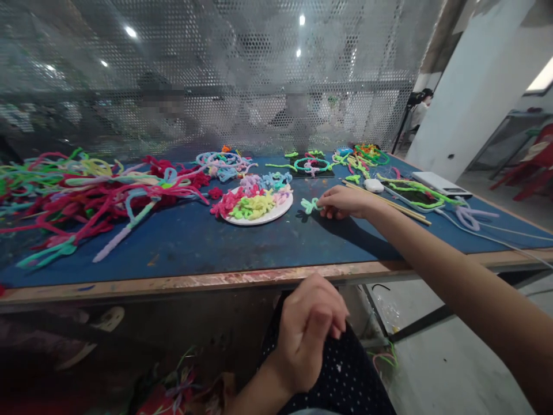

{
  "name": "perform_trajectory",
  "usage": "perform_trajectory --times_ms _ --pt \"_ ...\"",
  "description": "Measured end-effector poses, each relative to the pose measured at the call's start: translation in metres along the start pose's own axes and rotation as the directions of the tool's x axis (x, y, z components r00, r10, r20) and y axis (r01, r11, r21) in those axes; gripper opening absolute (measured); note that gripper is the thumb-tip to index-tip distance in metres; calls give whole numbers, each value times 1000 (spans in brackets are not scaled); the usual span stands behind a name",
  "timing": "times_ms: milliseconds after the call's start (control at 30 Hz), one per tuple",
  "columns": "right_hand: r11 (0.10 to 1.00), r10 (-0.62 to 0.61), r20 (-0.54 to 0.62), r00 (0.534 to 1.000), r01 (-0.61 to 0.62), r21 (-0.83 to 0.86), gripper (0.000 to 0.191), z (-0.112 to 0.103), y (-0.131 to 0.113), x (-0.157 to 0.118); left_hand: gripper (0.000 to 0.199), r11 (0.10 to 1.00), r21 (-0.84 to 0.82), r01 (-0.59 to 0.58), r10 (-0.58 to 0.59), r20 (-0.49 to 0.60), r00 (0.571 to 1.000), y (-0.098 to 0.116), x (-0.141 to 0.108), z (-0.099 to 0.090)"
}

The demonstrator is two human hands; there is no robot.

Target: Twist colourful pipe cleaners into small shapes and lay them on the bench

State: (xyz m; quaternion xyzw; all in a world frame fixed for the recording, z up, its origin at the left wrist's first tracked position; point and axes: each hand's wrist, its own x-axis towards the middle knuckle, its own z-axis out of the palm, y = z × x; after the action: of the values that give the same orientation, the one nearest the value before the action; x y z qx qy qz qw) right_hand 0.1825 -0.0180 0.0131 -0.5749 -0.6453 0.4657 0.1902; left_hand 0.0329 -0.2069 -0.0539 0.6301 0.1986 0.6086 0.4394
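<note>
My right hand (341, 202) reaches over the blue tabletop and pinches a small mint-green pipe-cleaner flower (309, 206) at its edge. Left of the flower, a white plate (259, 221) carries small pipe-cleaner pieces in pink, yellow, green, lilac and blue. Below the table's front edge, above my lap, my left hand (309, 331) is loosely closed, fingers curled in, with nothing visible in it.
A big heap of pipe-cleaner shapes (129, 202) covers the table's left side. Wooden sticks (401, 208), a white case (374, 185), a phone (415, 196) and a white device with a cable (438, 183) lie at right. A perforated metal screen (259, 75) stands behind.
</note>
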Motion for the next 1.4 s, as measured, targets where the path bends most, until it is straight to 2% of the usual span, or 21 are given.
perform_trajectory --times_ms 67,133,200,267,467,500,533,600,667,733,800,900,933,967,1067,1133,1167,1233,1300,1367,1400 --pt "995 -58 -52 997 62 81 16 -1 0 3 44 990 -116 84 -102 -162 982 2 11 -4" --pt "980 -108 -96 990 122 155 17 -2 2 6 39 960 -244 138 -206 -282 937 4 25 -9" --pt "965 -148 -129 981 171 197 17 -3 4 8 33 917 -349 194 -319 -345 883 6 40 -18" --pt "953 -192 -158 969 223 204 17 -6 6 10 30 870 -415 267 -422 -347 837 6 53 -27" --pt "895 -414 -161 896 432 108 10 -25 -1 15 30 786 -435 440 -577 -257 776 10 83 -43" --pt "884 -445 -148 883 460 87 10 -28 -3 17 30 744 -452 493 -629 -222 745 11 87 -43" --pt "873 -472 -138 871 483 68 10 -31 -4 19 30 681 -467 564 -696 -174 696 11 92 -42" --pt "854 -510 -131 850 518 36 12 -35 -6 26 28 524 -477 706 -823 -71 563 11 100 -40" --pt "838 -538 -143 831 546 19 14 -37 -5 35 26 399 -444 802 -894 6 448 9 108 -39" --pt "823 -559 -160 813 568 13 17 -39 -3 43 28 368 -324 872 -910 66 409 7 117 -38" --pt "812 -574 -160 803 583 11 21 -41 1 50 33 366 -105 925 -910 170 379 5 127 -38" --pt "810 -581 -115 806 586 15 20 -44 6 56 38 392 222 893 -896 314 315 -3 141 -36" --pt "813 -578 -92 811 582 20 20 -46 7 57 38 405 284 869 -896 314 315 -8 145 -35" --pt "817 -573 -67 817 575 27 19 -47 9 58 39 422 318 849 -896 289 337 -13 149 -34" --pt "834 -550 14 835 549 60 21 -49 16 62 40 455 369 810 -889 149 432 -26 159 -35" --pt "844 -534 65 843 529 86 22 -47 23 66 38 443 502 743 -880 84 468 -28 166 -39" --pt "849 -527 83 846 519 99 22 -45 26 67 37 429 608 668 -869 76 489 -27 169 -41" --pt "856 -514 95 852 502 124 22 -41 32 69 38 388 821 419 -834 118 540 -22 174 -47" --pt "860 -504 83 860 490 144 22 -38 36 70 45 299 950 86 -786 195 586 -19 173 -53" --pt "863 -494 76 866 478 162 22 -35 37 70 44 164 961 -222 -702 272 659 -22 168 -58" --pt "866 -487 78 870 470 171 22 -35 37 69 37 143 928 -343 -641 351 682 -27 164 -61"
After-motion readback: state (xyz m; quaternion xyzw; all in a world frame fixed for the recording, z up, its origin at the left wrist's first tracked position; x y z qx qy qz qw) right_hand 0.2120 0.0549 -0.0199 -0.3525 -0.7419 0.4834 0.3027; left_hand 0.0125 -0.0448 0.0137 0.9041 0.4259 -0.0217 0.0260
